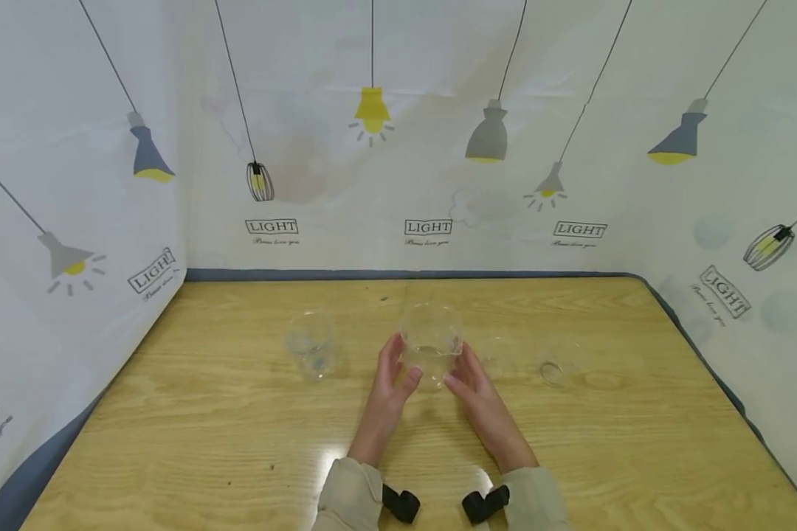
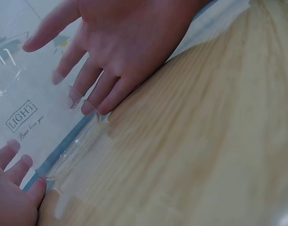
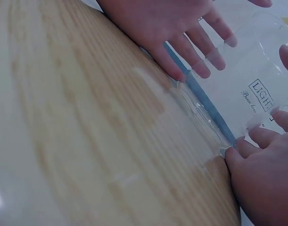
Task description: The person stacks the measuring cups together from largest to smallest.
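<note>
A large clear glass beaker (image 1: 432,332) is at the middle of the table, between my two hands. My left hand (image 1: 387,383) holds its left side, the thumb at the near face and the fingers spread along the wall. From the opposite side my right hand (image 1: 480,391) holds it the same way. In the left wrist view the round base of the beaker (image 2: 70,153) sits low at the tabletop, with the little fingers close to the wood. The right wrist view shows fingertips of both hands against the transparent wall.
Another clear glass (image 1: 311,346) stands on the wooden table (image 1: 239,442) to the left. Two smaller clear glass vessels, one nearer (image 1: 498,354) and one farther out (image 1: 558,365), are on the right. A lamp-printed cloth (image 1: 332,177) encloses the back and sides.
</note>
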Tool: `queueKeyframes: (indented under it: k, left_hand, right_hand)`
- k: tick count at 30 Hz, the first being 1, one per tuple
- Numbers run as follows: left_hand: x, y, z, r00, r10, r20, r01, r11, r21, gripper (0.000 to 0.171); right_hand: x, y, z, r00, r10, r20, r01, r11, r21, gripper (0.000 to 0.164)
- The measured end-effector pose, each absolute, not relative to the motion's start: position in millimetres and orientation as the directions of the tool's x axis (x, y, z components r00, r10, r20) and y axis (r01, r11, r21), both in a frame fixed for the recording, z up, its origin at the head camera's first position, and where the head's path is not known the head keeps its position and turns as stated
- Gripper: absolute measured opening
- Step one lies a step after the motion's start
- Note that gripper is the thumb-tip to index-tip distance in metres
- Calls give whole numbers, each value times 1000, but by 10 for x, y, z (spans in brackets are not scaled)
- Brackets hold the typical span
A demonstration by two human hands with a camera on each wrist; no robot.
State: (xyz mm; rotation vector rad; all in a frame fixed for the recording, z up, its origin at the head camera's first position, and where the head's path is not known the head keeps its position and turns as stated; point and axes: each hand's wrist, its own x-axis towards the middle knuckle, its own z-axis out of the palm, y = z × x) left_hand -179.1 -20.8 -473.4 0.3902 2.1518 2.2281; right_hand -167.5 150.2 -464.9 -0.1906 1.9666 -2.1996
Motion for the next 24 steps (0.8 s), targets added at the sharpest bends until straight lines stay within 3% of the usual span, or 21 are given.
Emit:
queueKeyframes:
  k: [10,17,24]
  left_hand:
    - [-1758,-229,-4608,-971,201,128,132,7,991,49]
    - [-1765,-239,-4596,-972,200,125,126,-4,992,50]
    - [-1744,-255,-4616,-971,209,117,116,-17,993,48]
  right_hand:
    - [-1756,1519,-4755,-979,-202,-20,47,-131,-990,67]
    - [-1710,1502,-4619,-976,-219,18,7,-116,-993,66]
    - [-1730,1508,-4752,-979,-203,-26,52,-122,-991,66]
